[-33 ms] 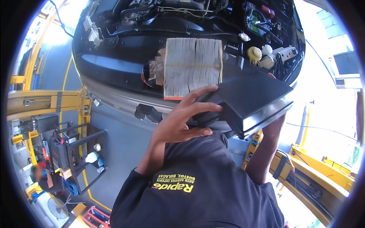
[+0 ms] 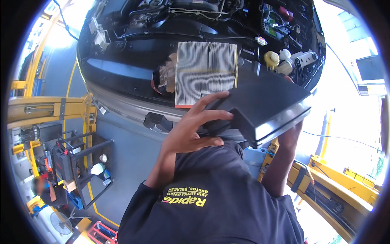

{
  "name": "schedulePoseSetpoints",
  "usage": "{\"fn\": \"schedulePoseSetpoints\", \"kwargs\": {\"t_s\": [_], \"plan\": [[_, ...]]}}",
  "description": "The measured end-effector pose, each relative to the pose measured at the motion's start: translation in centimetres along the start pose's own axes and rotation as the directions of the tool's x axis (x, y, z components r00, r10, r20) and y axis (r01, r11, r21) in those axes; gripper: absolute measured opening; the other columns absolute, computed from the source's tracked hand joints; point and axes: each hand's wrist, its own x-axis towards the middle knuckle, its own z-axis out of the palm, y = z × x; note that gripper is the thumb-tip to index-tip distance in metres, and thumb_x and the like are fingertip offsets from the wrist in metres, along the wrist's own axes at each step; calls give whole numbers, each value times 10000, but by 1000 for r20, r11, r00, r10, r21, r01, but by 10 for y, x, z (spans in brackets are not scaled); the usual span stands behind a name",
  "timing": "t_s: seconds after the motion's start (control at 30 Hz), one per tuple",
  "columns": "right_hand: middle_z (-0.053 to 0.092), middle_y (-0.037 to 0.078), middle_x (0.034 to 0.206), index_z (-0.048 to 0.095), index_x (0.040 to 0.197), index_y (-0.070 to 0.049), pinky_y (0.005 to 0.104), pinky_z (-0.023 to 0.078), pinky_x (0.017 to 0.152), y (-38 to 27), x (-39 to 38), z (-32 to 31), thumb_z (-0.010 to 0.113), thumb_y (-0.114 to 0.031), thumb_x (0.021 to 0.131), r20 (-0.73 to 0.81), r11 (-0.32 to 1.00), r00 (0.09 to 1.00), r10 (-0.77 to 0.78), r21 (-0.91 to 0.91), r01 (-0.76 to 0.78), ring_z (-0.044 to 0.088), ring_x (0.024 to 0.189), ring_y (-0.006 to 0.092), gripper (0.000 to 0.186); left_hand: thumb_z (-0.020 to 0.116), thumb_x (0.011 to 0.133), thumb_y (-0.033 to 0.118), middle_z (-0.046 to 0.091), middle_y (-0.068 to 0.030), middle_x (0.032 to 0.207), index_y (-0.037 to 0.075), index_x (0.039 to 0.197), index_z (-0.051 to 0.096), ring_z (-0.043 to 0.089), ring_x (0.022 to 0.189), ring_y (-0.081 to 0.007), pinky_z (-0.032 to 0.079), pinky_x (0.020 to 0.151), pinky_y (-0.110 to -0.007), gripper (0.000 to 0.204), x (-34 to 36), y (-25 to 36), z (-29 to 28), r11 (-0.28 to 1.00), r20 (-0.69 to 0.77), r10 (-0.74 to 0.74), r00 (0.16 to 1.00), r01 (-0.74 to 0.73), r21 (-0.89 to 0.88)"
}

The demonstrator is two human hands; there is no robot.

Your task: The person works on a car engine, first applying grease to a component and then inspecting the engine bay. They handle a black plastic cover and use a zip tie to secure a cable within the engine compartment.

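Between my hands is a black plastic air filter housing cover (image 2: 270, 103), held tilted in front of the car's front edge. My left hand (image 2: 195, 122) grips its narrower left end, fingers on the top side and thumb below. From the right, my right hand (image 2: 289, 136) supports the cover from beneath; most of its fingers are hidden behind the plastic. A pleated air filter (image 2: 206, 71) with an orange-red lower edge lies just beyond, on the black panel (image 2: 122, 69) at the front of the engine bay. Crumpled brown paper (image 2: 167, 75) sits against the filter's left side.
The engine bay (image 2: 191, 24) spreads out ahead, with a yellowish reservoir (image 2: 271, 59) at its right. Yellow lift arms (image 2: 48, 107) flank both sides. At the lower left stand a dark tool cart (image 2: 87, 162), a fan (image 2: 61, 222) and another person (image 2: 48, 191).
The cover and both my hands have shifted very slightly to the left. The air filter and paper have stayed put.
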Motion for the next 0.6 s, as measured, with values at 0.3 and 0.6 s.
{"fn": "schedulePoseSetpoints", "kwargs": {"t_s": [0.3, 0.6], "plan": [[649, 114, 1312, 495, 1499, -13, 342, 455, 1052, 39, 69, 81, 606, -258, 1063, 150, 943, 972, 182, 254, -216, 589, 1232, 181, 512, 798, 870, 272, 564, -195, 1382, 145, 1070, 755, 527, 1326, -437, 449, 1082, -558, 240, -17, -61, -17, 818, -525, 379, 762, -11, 575], [610, 100, 1401, 534, 1474, -35, 418, 386, 1139, 82, 64, 99, 466, -450, 1103, 81, 936, 936, 344, 51, -348, 547, 1319, 200, 562, 693, 912, 584, 597, -82, 1350, 215, 1122, 778, 505, 1322, -338, 375, 1129, -506, 432, -22, -81, -6, 719, -274, 138, 952, 94, 688]]}}
